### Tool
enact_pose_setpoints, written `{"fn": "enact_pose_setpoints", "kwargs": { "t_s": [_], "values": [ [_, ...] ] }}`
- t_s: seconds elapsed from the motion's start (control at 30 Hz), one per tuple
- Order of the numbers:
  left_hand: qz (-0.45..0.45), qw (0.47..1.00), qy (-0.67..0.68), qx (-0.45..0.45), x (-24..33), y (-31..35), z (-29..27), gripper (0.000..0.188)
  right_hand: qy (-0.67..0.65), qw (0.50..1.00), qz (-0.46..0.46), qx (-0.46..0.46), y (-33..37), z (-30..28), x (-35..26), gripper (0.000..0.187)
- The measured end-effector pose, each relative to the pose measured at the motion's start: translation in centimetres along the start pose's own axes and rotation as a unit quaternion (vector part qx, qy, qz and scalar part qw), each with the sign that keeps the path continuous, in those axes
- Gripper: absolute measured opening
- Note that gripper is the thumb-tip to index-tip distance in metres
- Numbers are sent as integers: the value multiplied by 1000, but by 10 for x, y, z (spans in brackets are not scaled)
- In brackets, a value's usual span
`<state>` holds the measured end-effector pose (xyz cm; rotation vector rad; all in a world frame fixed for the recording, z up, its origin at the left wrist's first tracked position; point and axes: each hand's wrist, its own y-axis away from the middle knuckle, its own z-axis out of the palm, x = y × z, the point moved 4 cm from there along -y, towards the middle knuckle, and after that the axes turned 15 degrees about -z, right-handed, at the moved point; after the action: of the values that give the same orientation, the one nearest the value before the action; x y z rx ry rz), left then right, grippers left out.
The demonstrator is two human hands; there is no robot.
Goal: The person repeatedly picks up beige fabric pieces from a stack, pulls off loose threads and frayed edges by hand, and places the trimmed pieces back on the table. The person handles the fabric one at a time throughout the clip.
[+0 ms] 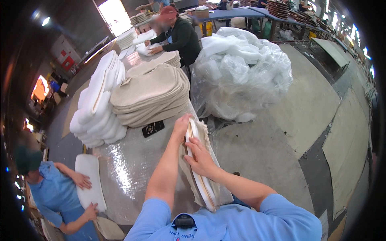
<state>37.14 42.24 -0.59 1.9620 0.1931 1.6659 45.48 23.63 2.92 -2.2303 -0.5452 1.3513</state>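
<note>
A white foam pad [193, 130] stands on its long edge at the table's right side, a tan strip along it and beige fabric on both sides. At its far end my left hand [182, 127] is closed round the edge. Nearer to me, my right hand [202, 160] grips the same pad, fingers over the top edge and thumb on the near side. The fabric's rough edge [204, 130] sticks out past the right of the pad. Both hands' undersides are hidden. A black phone-like object [153, 129] lies on the table beyond my left forearm.
The shiny table [120, 168] bears a stack of beige fabric covers [150, 94] and a pile of white pads [100, 104]. A big plastic-wrapped white bundle [245, 76] stands right of it. One co-worker [56, 193] handles a white pad at left; another [183, 40] works at the far end.
</note>
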Motion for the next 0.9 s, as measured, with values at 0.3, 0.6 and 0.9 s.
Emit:
{"fn": "enact_pose_setpoints", "kwargs": {
  "t_s": [0.3,0.6,0.9],
  "values": [
    [13,996,62,-57,-7,0,17,40,-249,904,333,104,-35,-80,125,50],
    [-54,987,-22,-149,25,3,22,56,-297,874,378,-76,-66,-48,149,46],
    [-122,947,-150,-257,49,-7,15,50,-280,907,306,-79,-80,-58,136,42]
  ]
}}
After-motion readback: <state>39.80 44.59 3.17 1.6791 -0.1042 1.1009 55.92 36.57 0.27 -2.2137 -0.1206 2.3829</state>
